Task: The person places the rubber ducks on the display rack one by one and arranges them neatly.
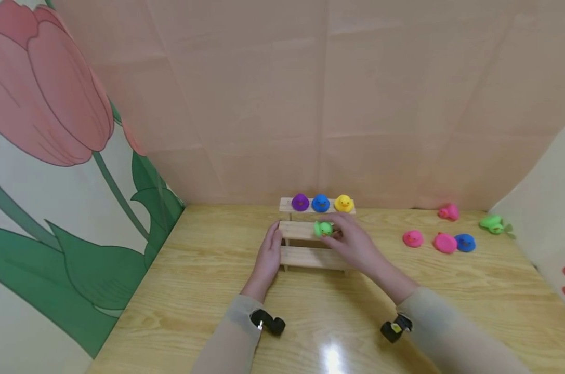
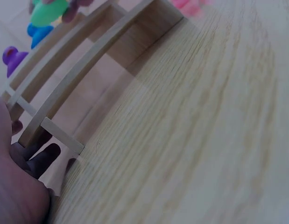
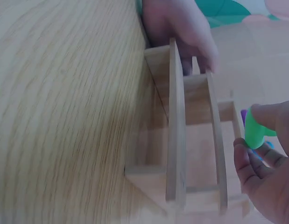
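A small wooden tiered rack (image 1: 312, 258) with three steps stands on the table. My left hand (image 1: 267, 253) grips its left end, and in the left wrist view the fingers (image 2: 44, 161) reach round behind that end. My right hand (image 1: 358, 245) pinches a green rubber duck (image 1: 323, 228) between thumb and fingers, over the middle step. Whether the duck touches the wood, I cannot tell. Along the top step sit a purple duck (image 1: 300, 202), a blue duck (image 1: 320, 203) and a yellow duck (image 1: 343, 203). The right wrist view shows the held green duck (image 3: 254, 130) from the side.
To the right on the wooden table (image 1: 207, 291) lie a pink duck (image 1: 412, 238), another pink duck (image 1: 445, 242) against a blue duck (image 1: 465, 242), a third pink one (image 1: 448, 211) farther back, and green ones (image 1: 493, 224) by the right wall. A pink backdrop (image 1: 263, 104) rises behind.
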`<state>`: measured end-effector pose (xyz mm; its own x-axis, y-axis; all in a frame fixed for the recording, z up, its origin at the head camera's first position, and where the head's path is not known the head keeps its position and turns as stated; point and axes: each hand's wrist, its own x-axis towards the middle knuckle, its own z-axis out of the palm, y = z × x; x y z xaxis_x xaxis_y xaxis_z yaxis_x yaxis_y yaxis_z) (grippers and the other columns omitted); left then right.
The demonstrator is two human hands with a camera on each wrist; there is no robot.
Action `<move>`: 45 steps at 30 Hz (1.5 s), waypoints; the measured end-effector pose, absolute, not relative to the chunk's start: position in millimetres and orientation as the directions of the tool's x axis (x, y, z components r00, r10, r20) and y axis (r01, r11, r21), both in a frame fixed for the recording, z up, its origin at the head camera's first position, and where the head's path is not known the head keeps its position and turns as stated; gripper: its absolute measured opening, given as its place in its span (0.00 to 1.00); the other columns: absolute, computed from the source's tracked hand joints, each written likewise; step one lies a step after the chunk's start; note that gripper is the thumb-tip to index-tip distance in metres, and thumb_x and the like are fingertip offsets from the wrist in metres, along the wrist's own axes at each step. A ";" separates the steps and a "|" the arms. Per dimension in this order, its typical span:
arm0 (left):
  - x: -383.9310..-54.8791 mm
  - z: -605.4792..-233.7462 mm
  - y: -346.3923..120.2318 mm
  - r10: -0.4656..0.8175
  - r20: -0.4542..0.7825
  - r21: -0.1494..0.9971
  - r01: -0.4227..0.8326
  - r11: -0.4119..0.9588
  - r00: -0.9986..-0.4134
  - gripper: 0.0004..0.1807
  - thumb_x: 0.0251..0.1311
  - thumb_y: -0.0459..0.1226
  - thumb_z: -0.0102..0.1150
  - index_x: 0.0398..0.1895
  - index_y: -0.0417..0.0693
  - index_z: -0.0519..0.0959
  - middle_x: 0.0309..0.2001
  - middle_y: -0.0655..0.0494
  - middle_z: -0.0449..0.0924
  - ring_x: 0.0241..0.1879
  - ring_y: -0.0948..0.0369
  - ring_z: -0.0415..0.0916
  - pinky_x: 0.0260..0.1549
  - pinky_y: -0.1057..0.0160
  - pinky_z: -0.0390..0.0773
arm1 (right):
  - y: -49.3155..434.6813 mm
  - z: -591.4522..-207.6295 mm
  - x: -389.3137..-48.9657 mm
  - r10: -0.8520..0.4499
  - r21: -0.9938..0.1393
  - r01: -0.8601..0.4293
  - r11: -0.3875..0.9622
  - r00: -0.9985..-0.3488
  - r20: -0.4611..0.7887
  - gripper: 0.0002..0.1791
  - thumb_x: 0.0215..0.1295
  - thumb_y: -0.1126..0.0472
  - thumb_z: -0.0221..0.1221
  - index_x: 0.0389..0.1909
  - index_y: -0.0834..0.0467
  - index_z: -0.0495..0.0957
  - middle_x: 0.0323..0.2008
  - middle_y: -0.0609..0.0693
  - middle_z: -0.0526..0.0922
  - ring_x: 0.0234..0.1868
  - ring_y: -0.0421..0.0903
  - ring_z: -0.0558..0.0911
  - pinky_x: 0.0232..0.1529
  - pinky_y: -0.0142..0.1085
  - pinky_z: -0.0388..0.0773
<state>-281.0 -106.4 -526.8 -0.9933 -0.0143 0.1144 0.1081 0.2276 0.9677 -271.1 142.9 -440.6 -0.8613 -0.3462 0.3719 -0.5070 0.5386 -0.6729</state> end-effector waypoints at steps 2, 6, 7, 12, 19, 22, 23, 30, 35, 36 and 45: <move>-281.6 -527.5 -106.0 -0.017 0.118 0.966 0.111 0.235 -0.993 0.32 0.90 0.59 0.34 0.89 0.63 0.61 0.84 0.50 0.64 0.85 0.47 0.56 0.84 0.41 0.55 | 136.3 -440.0 -272.5 -0.339 -0.683 -0.493 0.539 -0.869 0.360 0.20 0.76 0.67 0.71 0.66 0.60 0.83 0.65 0.60 0.81 0.56 0.55 0.85 0.57 0.51 0.90; -282.8 -528.0 -104.8 -0.020 0.117 0.965 0.109 0.240 -0.993 0.33 0.90 0.60 0.34 0.89 0.63 0.61 0.84 0.50 0.65 0.84 0.47 0.57 0.83 0.41 0.56 | 124.6 -439.1 -274.4 -0.332 -0.701 -0.468 0.538 -0.882 0.334 0.22 0.75 0.66 0.72 0.67 0.59 0.83 0.62 0.58 0.83 0.56 0.54 0.85 0.58 0.53 0.89; -283.0 -527.8 -104.4 -0.019 0.116 0.965 0.108 0.237 -0.993 0.33 0.90 0.60 0.34 0.89 0.63 0.61 0.84 0.50 0.64 0.84 0.47 0.56 0.83 0.41 0.56 | 122.0 -439.3 -275.0 -0.332 -0.703 -0.464 0.539 -0.884 0.328 0.22 0.75 0.65 0.72 0.67 0.59 0.82 0.61 0.57 0.83 0.56 0.54 0.85 0.58 0.53 0.89; -283.3 -527.3 -103.4 -0.015 0.108 0.967 0.102 0.235 -0.994 0.33 0.89 0.61 0.34 0.89 0.64 0.61 0.85 0.51 0.64 0.85 0.47 0.56 0.84 0.41 0.56 | 110.8 -441.2 -279.1 -0.335 -0.700 -0.445 0.558 -0.893 0.301 0.25 0.76 0.62 0.71 0.70 0.57 0.81 0.59 0.55 0.85 0.56 0.54 0.86 0.59 0.55 0.88; -282.4 -527.3 -102.5 -0.014 0.104 0.967 0.098 0.235 -0.994 0.33 0.89 0.61 0.34 0.89 0.64 0.61 0.85 0.51 0.63 0.85 0.46 0.55 0.83 0.39 0.55 | 100.5 -444.7 -285.6 -0.334 -0.681 -0.446 0.581 -0.893 0.301 0.27 0.76 0.60 0.72 0.72 0.58 0.80 0.64 0.56 0.85 0.64 0.55 0.83 0.67 0.55 0.83; -283.1 -527.7 -102.0 -0.012 0.102 0.968 0.096 0.233 -0.995 0.33 0.89 0.61 0.34 0.89 0.65 0.61 0.85 0.51 0.62 0.85 0.47 0.55 0.83 0.39 0.55 | 97.6 -446.9 -288.3 -0.345 -0.685 -0.456 0.568 -0.888 0.304 0.27 0.76 0.61 0.72 0.73 0.60 0.80 0.66 0.57 0.85 0.66 0.56 0.83 0.69 0.55 0.82; -283.4 -527.8 -101.8 -0.011 0.102 0.968 0.097 0.233 -0.995 0.33 0.89 0.61 0.34 0.89 0.65 0.61 0.85 0.52 0.62 0.85 0.47 0.55 0.83 0.39 0.55 | 97.1 -448.1 -289.7 -0.349 -0.690 -0.457 0.561 -0.887 0.303 0.28 0.77 0.61 0.71 0.73 0.60 0.80 0.67 0.57 0.84 0.66 0.56 0.83 0.69 0.54 0.82; -283.8 -526.6 -101.7 0.004 0.100 0.967 0.098 0.236 -0.995 0.34 0.89 0.61 0.34 0.89 0.64 0.60 0.86 0.53 0.60 0.85 0.49 0.53 0.84 0.40 0.54 | 95.8 -451.7 -294.4 -0.361 -0.730 -0.436 0.526 -0.892 0.272 0.27 0.78 0.61 0.70 0.75 0.60 0.78 0.71 0.57 0.81 0.68 0.56 0.83 0.69 0.53 0.82; -284.0 -525.1 -102.5 0.005 0.098 0.967 0.096 0.235 -0.995 0.34 0.89 0.61 0.34 0.90 0.63 0.59 0.86 0.53 0.60 0.85 0.49 0.53 0.84 0.40 0.54 | 94.1 -453.7 -296.7 -0.367 -0.725 -0.450 0.522 -0.886 0.285 0.29 0.78 0.61 0.70 0.76 0.60 0.77 0.71 0.58 0.81 0.67 0.56 0.83 0.69 0.52 0.82; -284.0 -525.3 -102.8 0.003 0.097 0.968 0.095 0.232 -0.995 0.34 0.89 0.61 0.34 0.90 0.64 0.59 0.86 0.53 0.60 0.85 0.48 0.53 0.84 0.40 0.54 | 93.6 -454.3 -297.2 -0.368 -0.722 -0.453 0.524 -0.884 0.287 0.29 0.78 0.61 0.70 0.76 0.60 0.77 0.71 0.58 0.81 0.68 0.56 0.83 0.70 0.52 0.82; -283.2 -529.7 -106.8 -0.025 0.093 0.970 0.085 0.229 -0.995 0.34 0.89 0.62 0.35 0.89 0.64 0.61 0.86 0.52 0.61 0.85 0.47 0.54 0.83 0.39 0.54 | 87.7 -461.2 -300.7 -0.356 -0.672 -0.454 0.586 -0.889 0.290 0.33 0.72 0.60 0.76 0.75 0.55 0.79 0.74 0.54 0.80 0.75 0.58 0.77 0.78 0.56 0.72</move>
